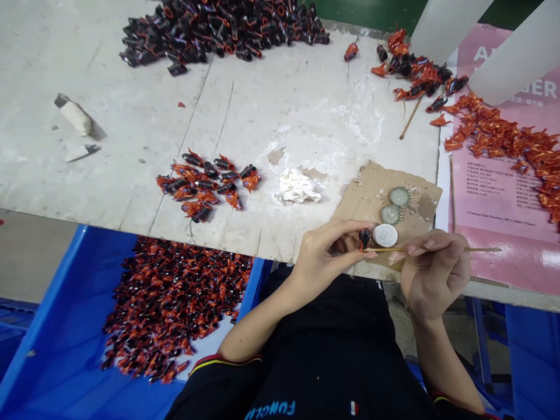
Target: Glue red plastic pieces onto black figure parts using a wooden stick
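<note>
My left hand (326, 251) pinches a small black part with an orange edge (364, 238) between thumb and fingers, above the table's front edge. A thin wooden stick (475, 249) is gripped in my right hand (437, 268), its left tip touching or very close to the black part. Just beyond my hands lies a torn piece of cardboard (367, 186). On it sit two bottle caps with pale contents, an upper cap (399, 196) and a lower cap (391, 215), along with a round white lid (385, 235).
Joined black-and-orange pieces (205, 184) lie left of a crumpled white tissue (300, 186). Black parts (227, 29) are heaped at the back. Orange parts (516, 134) cover a pink printed sheet (490, 233) at right. A blue bin (56, 326) holds many pieces below left.
</note>
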Available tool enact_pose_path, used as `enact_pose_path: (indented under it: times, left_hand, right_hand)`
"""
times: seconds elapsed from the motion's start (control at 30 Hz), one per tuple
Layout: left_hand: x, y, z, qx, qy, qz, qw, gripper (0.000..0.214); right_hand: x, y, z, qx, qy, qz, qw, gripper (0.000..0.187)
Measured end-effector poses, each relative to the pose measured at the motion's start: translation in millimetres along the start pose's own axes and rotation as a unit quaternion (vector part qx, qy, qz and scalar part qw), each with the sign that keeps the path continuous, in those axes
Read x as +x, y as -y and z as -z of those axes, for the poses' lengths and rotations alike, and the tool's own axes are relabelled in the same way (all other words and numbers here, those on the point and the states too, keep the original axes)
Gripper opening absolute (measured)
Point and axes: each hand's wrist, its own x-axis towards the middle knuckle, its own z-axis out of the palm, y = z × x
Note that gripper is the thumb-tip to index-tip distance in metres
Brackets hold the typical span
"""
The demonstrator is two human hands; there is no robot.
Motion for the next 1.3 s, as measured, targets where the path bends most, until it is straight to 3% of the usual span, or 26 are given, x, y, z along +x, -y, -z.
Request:
enact_pose_path:
  times: [0.27,0.37,0.43,0.5,0.6,0.67,0.73,0.83,0.93,1.1,1.3]
  left_hand:
    - [-1,1,-0.2,0.007,-0.006,-0.004,1.000,0.031]
    - [-1,2,1.4,0.019,0.000,-0.005,1.000,0.032]
    - [-1,2,2.7,0.029,0.004,-0.006,1.000,0.031]
    - [-2,2,4.1,0.044,0.003,-0.008,0.999,0.030]
    - [-1,2,5.6,0.067,0.001,-0.012,0.998,0.030]
    - [0,2,5.8,0.076,0.003,-0.017,0.997,0.030]
    - [0,1,5.4,0.079,0.006,-0.024,0.997,0.030]
    - [1,1,4.4,0.086,0.008,-0.030,0.996,0.030]
    - [1,0,3.8,0.089,0.006,-0.030,0.996,0.030]
    - [1,1,4.1,0.089,0.008,-0.036,0.995,0.032]
    - [1,3,3.6,0.082,0.005,-0.036,0.996,0.032]
  right_hand:
    - [6,-1,3,0.023,-0.008,0.007,1.000,0.025]
    - [13,3,10,-0.043,0.006,0.125,0.991,0.023]
    - [18,8,20,-0.154,0.037,0.247,0.956,0.018]
    - [25,14,37,-0.301,0.055,0.342,0.888,0.017]
    - [44,22,76,-0.478,0.038,0.382,0.790,0.030]
    - [63,26,109,-0.546,0.018,0.339,0.766,0.037]
    - [87,30,141,-0.646,0.002,0.281,0.709,0.032]
    - [122,29,171,-0.738,-0.009,0.093,0.668,0.025]
    - [147,22,172,-0.750,0.009,0.020,0.661,0.018]
    - [170,20,156,-0.747,0.063,-0.004,0.661,0.026]
    - [180,17,155,-0.721,0.173,0.005,0.671,0.022]
